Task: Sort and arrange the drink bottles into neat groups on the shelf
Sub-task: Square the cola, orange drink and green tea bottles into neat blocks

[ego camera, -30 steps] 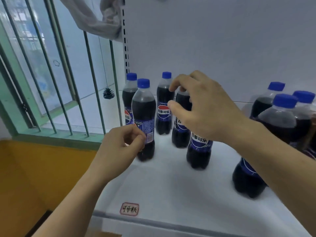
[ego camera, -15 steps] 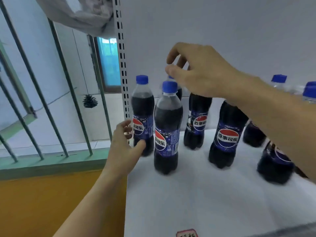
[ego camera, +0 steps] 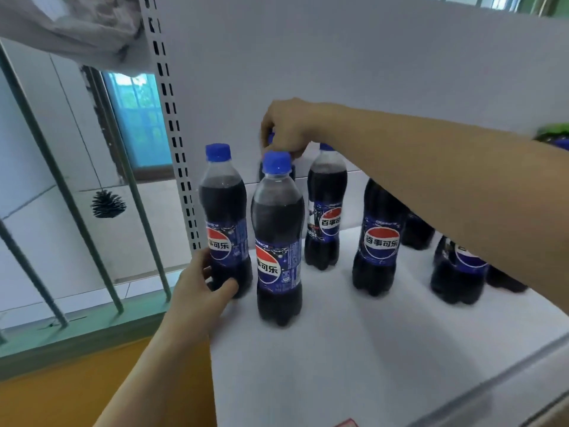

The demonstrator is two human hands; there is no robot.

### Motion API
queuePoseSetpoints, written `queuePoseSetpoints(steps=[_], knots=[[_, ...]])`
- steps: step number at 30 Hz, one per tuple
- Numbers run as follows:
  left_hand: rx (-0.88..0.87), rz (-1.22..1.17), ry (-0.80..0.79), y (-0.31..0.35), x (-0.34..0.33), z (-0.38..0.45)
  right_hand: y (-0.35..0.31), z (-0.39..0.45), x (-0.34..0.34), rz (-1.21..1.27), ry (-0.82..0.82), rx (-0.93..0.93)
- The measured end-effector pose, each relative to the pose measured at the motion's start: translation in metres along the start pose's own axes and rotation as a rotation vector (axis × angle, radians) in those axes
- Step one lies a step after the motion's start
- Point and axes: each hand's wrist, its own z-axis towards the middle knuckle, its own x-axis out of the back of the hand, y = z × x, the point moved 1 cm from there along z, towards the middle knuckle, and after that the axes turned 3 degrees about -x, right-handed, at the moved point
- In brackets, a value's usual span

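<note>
Several dark cola bottles with blue caps and blue labels stand on a white shelf (ego camera: 354, 349). My left hand (ego camera: 203, 291) grips the base of the leftmost bottle (ego camera: 223, 211) at the shelf's left edge. A second bottle (ego camera: 277, 241) stands just right of it, nearer to me. Behind that one, my right hand (ego camera: 286, 127) reaches over and pinches the cap of a rear bottle (ego camera: 292, 174), which is mostly hidden. More bottles stand to the right, one (ego camera: 326, 211) at the back and one (ego camera: 377, 241) under my forearm, which covers others.
A perforated white upright (ego camera: 175, 149) marks the shelf's left side, with the white back panel (ego camera: 369, 72) behind the bottles. Left of the shelf are green window bars (ego camera: 64, 192), a sill and an orange wall. A grey cloth (ego camera: 77, 29) hangs top left. A green cap (ego camera: 554, 134) shows far right.
My left hand has closed round the base of the leftmost bottle. My right hand has dropped onto the cap of the rear bottle. The camera has come closer.
</note>
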Motion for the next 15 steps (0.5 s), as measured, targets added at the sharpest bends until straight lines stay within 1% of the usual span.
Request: queuePoseSetpoints(steps=[3, 6, 8, 12, 15], knots=[[-0.017, 0.034, -0.03, 0.0, 0.002, 0.008, 0.013, -0.001, 0.009, 0.092, -0.002, -0.046], [-0.06, 0.067, -0.016, 0.001, -0.006, 0.016, 0.023, 0.0, 0.006, 0.098, 0.005, -0.04], [-0.101, 0.095, -0.006, 0.001, -0.014, 0.024, 0.026, 0.001, 0.004, 0.083, 0.015, -0.019], [-0.108, 0.146, -0.024, 0.005, -0.025, 0.045, 0.026, -0.002, 0.006, -0.006, -0.004, 0.02], [-0.115, 0.214, 0.014, 0.008, -0.032, 0.057, 0.028, -0.006, 0.014, -0.098, 0.061, 0.001]])
